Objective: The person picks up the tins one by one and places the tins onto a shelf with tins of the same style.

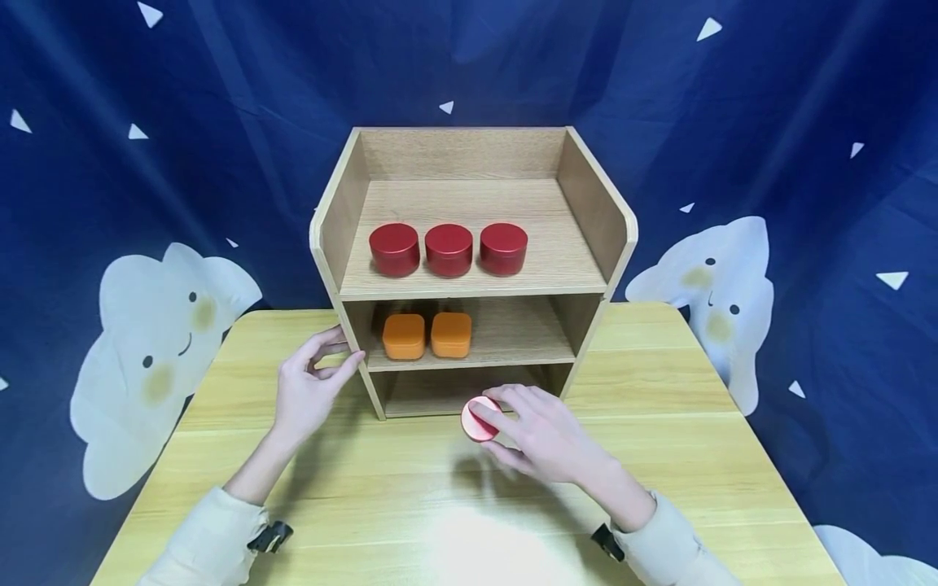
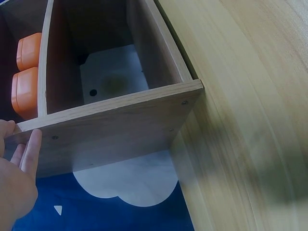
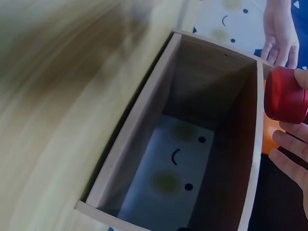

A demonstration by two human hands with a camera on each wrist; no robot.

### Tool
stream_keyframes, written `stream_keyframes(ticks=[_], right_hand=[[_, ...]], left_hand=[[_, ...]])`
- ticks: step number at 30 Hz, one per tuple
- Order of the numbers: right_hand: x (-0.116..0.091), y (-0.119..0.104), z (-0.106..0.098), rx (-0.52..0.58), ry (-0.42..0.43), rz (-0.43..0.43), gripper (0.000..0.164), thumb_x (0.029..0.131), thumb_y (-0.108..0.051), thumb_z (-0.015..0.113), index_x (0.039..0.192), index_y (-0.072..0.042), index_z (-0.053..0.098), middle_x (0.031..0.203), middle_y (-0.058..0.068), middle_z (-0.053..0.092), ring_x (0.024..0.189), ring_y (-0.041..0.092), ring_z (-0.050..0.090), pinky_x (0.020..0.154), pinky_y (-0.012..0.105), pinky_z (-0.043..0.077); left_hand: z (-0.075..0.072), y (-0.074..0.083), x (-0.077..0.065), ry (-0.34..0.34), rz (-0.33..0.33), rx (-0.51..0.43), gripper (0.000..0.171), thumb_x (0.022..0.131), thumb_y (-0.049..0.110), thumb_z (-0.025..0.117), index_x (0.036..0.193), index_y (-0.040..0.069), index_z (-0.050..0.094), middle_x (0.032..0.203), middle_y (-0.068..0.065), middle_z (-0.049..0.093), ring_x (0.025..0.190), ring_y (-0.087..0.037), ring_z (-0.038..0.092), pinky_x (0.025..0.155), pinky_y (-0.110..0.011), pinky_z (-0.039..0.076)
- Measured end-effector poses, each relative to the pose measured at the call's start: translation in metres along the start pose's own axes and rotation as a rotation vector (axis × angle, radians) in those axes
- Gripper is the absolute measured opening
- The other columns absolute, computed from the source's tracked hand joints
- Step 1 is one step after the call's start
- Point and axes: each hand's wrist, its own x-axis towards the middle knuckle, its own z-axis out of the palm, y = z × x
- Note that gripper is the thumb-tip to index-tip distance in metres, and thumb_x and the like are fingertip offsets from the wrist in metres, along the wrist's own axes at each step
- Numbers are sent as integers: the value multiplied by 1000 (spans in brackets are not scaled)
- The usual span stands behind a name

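Observation:
A small wooden shelf stands on the table. Three round red tins sit in a row on its top level, and two orange square boxes stand side by side at the left of the middle level. My left hand holds the shelf's left side panel, thumb at the front edge and fingers against the outer face. In front of the bottom level, my right hand grips another round red tin between thumb and fingers, its flat round face turned towards me.
The light wooden table extends around the shelf on both sides and in front. Behind hangs a dark blue curtain with white triangles and smiling clouds. The bottom compartment has an open back through which a cloud print shows.

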Motion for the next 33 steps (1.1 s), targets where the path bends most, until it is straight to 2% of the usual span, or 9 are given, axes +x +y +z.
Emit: stream_keyframes(ticks=[3, 7, 10, 14, 17, 19, 24, 30, 33], right_hand=[[0, 2, -4, -16, 6, -5, 59, 80, -40, 89, 130, -16, 69, 118, 5, 69, 104, 20, 68, 84, 32, 62], [-1, 6, -10, -34, 14, -11, 61, 79, -41, 89, 130, -16, 69, 118, 5, 69, 103, 21, 69, 82, 32, 62], [-1, 8, -16, -37, 16, -5, 57, 83, -41, 85, 131, -15, 68, 118, 7, 69, 103, 22, 69, 82, 33, 62], [-1, 11, -26, -47, 30, 2, 43, 101, -42, 64, 132, -13, 68, 118, 9, 70, 103, 24, 70, 83, 36, 64], [1, 14, -32, -61, 47, 5, 44, 109, -44, 47, 131, -12, 69, 117, 10, 71, 101, 25, 71, 83, 37, 65], [2, 15, -36, -71, 55, 3, 47, 110, -45, 43, 130, -11, 69, 117, 11, 71, 100, 26, 71, 83, 37, 66], [6, 17, -45, -97, 72, -20, 46, 110, -44, 45, 127, -11, 71, 116, 13, 74, 101, 28, 72, 84, 39, 67], [9, 22, -55, -101, 115, -18, 45, 110, -44, 48, 128, -10, 72, 115, 14, 74, 95, 29, 72, 78, 39, 67], [10, 26, -60, -108, 131, -13, 45, 110, -44, 49, 129, -10, 72, 115, 14, 73, 94, 29, 72, 76, 39, 67]], left_hand=[[0, 0, 0, -1, -4, 4, 40, 84, -13, 80, 122, -6, 72, 108, 9, 78, 95, 10, 72, 73, -12, 64], [0, 0, 0, -1, -6, -3, 40, 84, -13, 80, 122, -6, 72, 107, 12, 77, 95, 10, 72, 73, -12, 64], [0, -2, 0, -2, -3, -8, 41, 83, -14, 80, 122, -6, 72, 107, 14, 76, 95, 9, 72, 73, -13, 64], [0, -3, 0, -4, 3, -16, 41, 83, -14, 80, 123, -7, 72, 107, 15, 76, 96, 9, 73, 74, -14, 65], [0, -3, 0, -4, 3, -20, 41, 83, -15, 80, 123, -7, 71, 107, 18, 75, 96, 9, 73, 74, -14, 65], [0, -3, 0, -5, 2, -18, 41, 83, -14, 80, 123, -7, 71, 107, 21, 75, 96, 9, 73, 75, -13, 64], [0, -1, 0, -3, -2, -11, 41, 84, -13, 80, 123, -7, 72, 106, 23, 74, 95, 9, 72, 75, -12, 64], [0, 0, 0, 0, -10, -5, 40, 84, -13, 80, 123, -6, 72, 108, 9, 78, 96, 9, 72, 75, -13, 64], [0, 0, 0, -1, -14, -7, 39, 84, -12, 80, 122, -6, 72, 108, 11, 78, 96, 9, 72, 75, -12, 64]])
